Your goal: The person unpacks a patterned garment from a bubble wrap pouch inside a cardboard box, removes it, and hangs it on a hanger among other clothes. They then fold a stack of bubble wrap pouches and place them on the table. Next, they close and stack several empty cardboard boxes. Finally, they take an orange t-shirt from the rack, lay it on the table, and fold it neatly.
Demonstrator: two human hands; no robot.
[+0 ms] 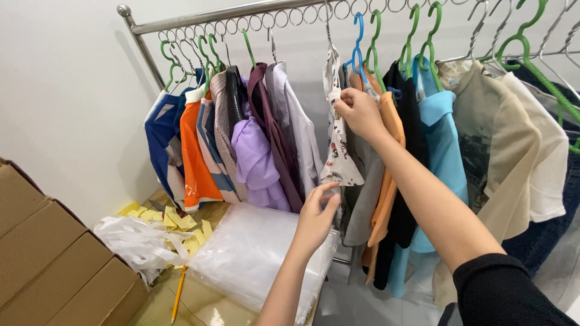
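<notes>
While my right hand (356, 111) pinches the white patterned shirt (337, 136) near its collar on the rack (199, 18), my left hand (315, 220) lies loose under its hem, crowded between a purple shirt (257, 160) and an orange one (386, 181).

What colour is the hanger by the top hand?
Blue hanger, beside the right hand; the head view shows it.

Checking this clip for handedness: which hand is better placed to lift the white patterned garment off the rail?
Probably the right hand: it grips the white patterned garment near its hanger top. The left hand is only at its hem.
</notes>
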